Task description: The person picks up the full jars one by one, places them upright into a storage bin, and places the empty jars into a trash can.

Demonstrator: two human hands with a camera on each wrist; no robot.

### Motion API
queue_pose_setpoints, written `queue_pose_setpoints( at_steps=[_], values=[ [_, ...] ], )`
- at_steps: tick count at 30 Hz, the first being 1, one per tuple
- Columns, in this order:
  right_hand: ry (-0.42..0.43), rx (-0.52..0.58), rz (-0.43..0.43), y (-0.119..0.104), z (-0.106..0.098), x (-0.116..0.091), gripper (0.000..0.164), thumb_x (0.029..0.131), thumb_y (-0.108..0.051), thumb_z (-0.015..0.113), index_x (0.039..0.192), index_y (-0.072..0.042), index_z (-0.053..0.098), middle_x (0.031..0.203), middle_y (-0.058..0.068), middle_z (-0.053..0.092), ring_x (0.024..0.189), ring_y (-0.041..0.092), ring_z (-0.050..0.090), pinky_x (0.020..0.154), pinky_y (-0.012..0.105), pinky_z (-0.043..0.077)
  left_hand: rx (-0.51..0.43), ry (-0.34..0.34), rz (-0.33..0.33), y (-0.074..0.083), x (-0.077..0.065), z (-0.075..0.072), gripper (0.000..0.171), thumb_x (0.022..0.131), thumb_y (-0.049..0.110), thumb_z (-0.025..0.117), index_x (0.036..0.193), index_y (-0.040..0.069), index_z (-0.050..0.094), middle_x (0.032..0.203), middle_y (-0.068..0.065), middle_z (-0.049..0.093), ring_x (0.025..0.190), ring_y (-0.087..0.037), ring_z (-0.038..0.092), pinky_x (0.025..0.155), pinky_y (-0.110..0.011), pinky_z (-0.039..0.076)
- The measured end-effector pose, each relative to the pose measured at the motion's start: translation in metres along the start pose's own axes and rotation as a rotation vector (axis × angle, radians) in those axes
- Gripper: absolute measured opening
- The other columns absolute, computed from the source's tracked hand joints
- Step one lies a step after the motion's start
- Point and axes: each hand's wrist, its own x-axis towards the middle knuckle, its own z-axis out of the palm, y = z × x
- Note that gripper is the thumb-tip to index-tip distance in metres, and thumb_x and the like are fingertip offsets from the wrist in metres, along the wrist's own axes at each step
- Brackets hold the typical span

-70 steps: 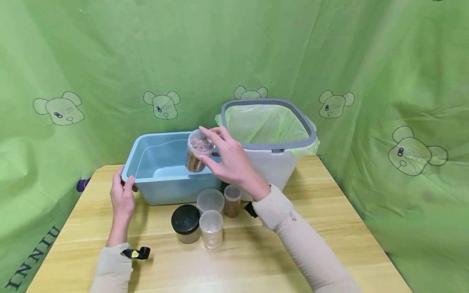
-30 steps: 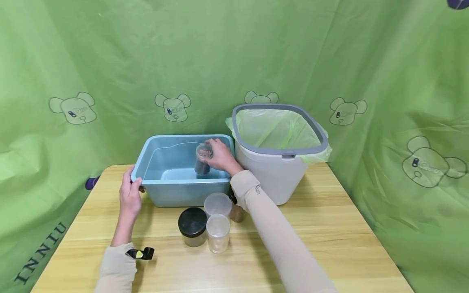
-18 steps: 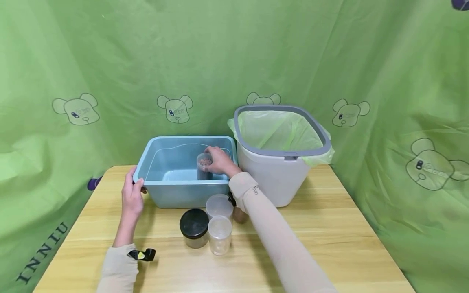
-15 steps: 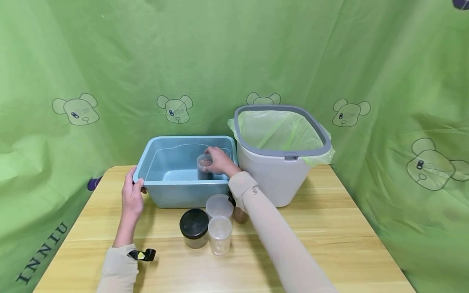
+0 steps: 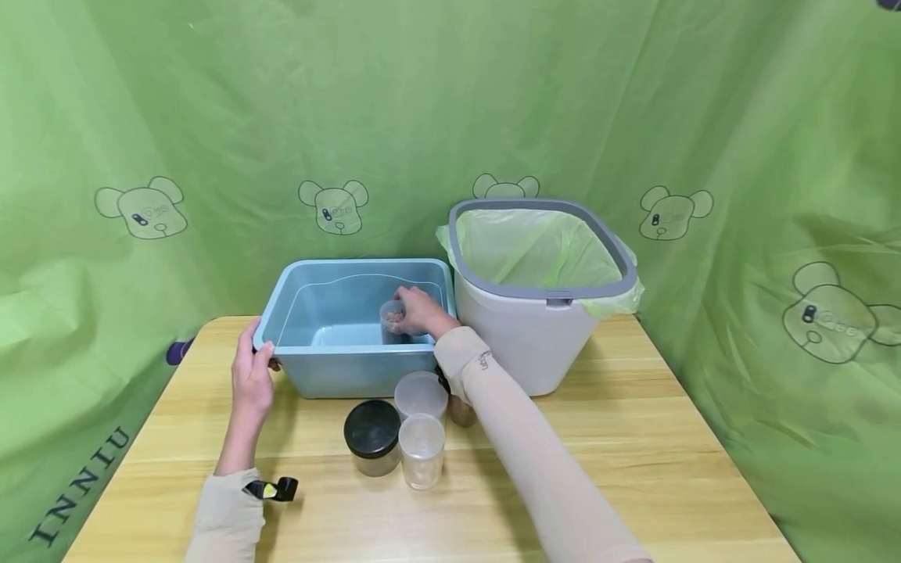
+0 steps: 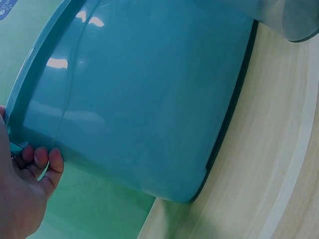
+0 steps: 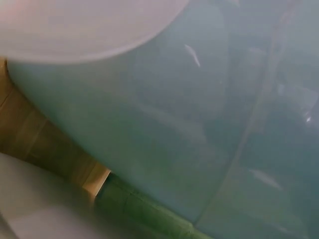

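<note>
In the head view, my left hand [image 5: 252,385] grips the left front corner of a light-blue plastic tub [image 5: 338,374]; the left wrist view has its fingers [image 6: 56,160] curled under the rim. Down inside the tub's right end, my right hand [image 5: 422,311] holds a clear plastic jar [image 5: 391,319] of small brown pieces. The jar stands upright, its bottom partly hidden by the tub's front wall. My right hand is out of sight in the right wrist view, where the tub's outer wall [image 7: 164,134] fills most of the frame.
In front of the tub stand a black-lidded jar [image 5: 372,438], a wide translucent-lidded jar [image 5: 420,393], a slim clear jar [image 5: 422,453] and a brown-filled jar [image 5: 461,411] half behind the right sleeve. A white bin [image 5: 521,336] with a green liner bag is to the right.
My right hand has carried the jar from above the tub's front rim down into its right end, lowering slightly more in the last half second. My left hand has kept its hold on the tub.
</note>
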Motion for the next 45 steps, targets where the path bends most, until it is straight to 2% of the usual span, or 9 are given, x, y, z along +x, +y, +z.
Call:
queue_pose_setpoints(
  at_steps=[9,13,16,20,25,28,34,40,45],
  values=[
    [-0.006,-0.044,0.019,-0.001,-0.001,-0.002,0.067,0.095,-0.025,0.075,0.152,-0.007,0.047,0.148,0.019,0.051,0.138,0.033,0.050,0.117,0.042,0.041,-0.010,-0.006,0.006,0.002,-0.001,0.001,0.055,0.109,0.018,0.037,0.163,0.012,0.030,0.146,-0.024,0.052,0.095,-0.017,0.051,0.075,-0.018,0.046],
    [0.038,-0.048,0.003,-0.005,-0.005,-0.007,0.070,0.097,-0.028,0.074,0.156,-0.008,0.043,0.156,0.020,0.044,0.145,0.036,0.044,0.121,0.045,0.038,0.005,-0.008,-0.003,0.003,-0.002,0.002,0.055,0.110,0.020,0.036,0.163,0.012,0.029,0.148,-0.023,0.050,0.099,-0.017,0.050,0.077,-0.018,0.046],
    [0.077,-0.040,-0.030,-0.012,-0.012,-0.015,0.067,0.099,-0.029,0.070,0.157,-0.010,0.043,0.156,0.018,0.044,0.141,0.036,0.049,0.117,0.047,0.042,0.021,0.002,-0.012,0.003,-0.001,0.000,0.055,0.110,0.021,0.036,0.163,0.011,0.030,0.149,-0.024,0.051,0.101,-0.017,0.050,0.078,-0.020,0.046],
    [0.113,-0.018,-0.119,-0.025,-0.027,-0.037,0.066,0.099,-0.027,0.069,0.158,-0.011,0.043,0.147,0.014,0.049,0.126,0.030,0.057,0.109,0.045,0.048,0.040,0.012,-0.014,0.003,0.000,-0.001,0.055,0.109,0.021,0.036,0.163,0.011,0.030,0.149,-0.025,0.050,0.104,-0.020,0.051,0.079,-0.021,0.045],
    [0.195,0.047,-0.285,-0.029,-0.048,-0.090,0.064,0.099,-0.029,0.071,0.156,-0.013,0.047,0.141,0.010,0.056,0.123,0.027,0.060,0.107,0.043,0.050,0.050,0.006,-0.037,0.003,0.001,-0.002,0.055,0.109,0.019,0.035,0.163,0.011,0.028,0.151,-0.026,0.048,0.106,-0.021,0.051,0.080,-0.021,0.046],
    [0.247,0.094,-0.353,-0.016,-0.053,-0.124,0.062,0.097,-0.027,0.074,0.153,-0.012,0.051,0.134,0.009,0.060,0.120,0.026,0.061,0.104,0.043,0.052,0.034,0.001,-0.040,0.003,0.001,-0.001,0.055,0.109,0.019,0.035,0.163,0.011,0.029,0.151,-0.026,0.049,0.104,-0.019,0.051,0.078,-0.019,0.046],
    [0.274,0.218,-0.358,0.028,-0.038,-0.175,0.059,0.095,-0.021,0.076,0.149,-0.011,0.055,0.131,0.012,0.063,0.116,0.032,0.065,0.102,0.047,0.055,0.024,0.000,-0.032,0.003,0.001,0.001,0.055,0.109,0.017,0.035,0.162,0.009,0.030,0.147,-0.027,0.051,0.095,-0.012,0.050,0.076,-0.019,0.046],
    [0.325,0.200,-0.291,0.065,-0.004,-0.194,0.061,0.093,-0.021,0.078,0.148,-0.011,0.056,0.140,0.013,0.061,0.123,0.035,0.063,0.105,0.051,0.053,0.013,0.008,-0.023,0.003,0.000,0.001,0.055,0.108,0.017,0.036,0.162,0.009,0.031,0.140,-0.026,0.054,0.088,-0.011,0.049,0.072,-0.016,0.046],
    [0.340,0.168,-0.253,0.076,0.012,-0.196,0.064,0.091,-0.023,0.080,0.150,-0.015,0.055,0.145,0.009,0.059,0.133,0.032,0.057,0.113,0.055,0.046,0.002,0.011,-0.040,0.006,-0.001,0.002,0.055,0.108,0.018,0.038,0.162,0.011,0.032,0.140,-0.024,0.055,0.089,-0.014,0.050,0.072,-0.019,0.047]
  ],
)
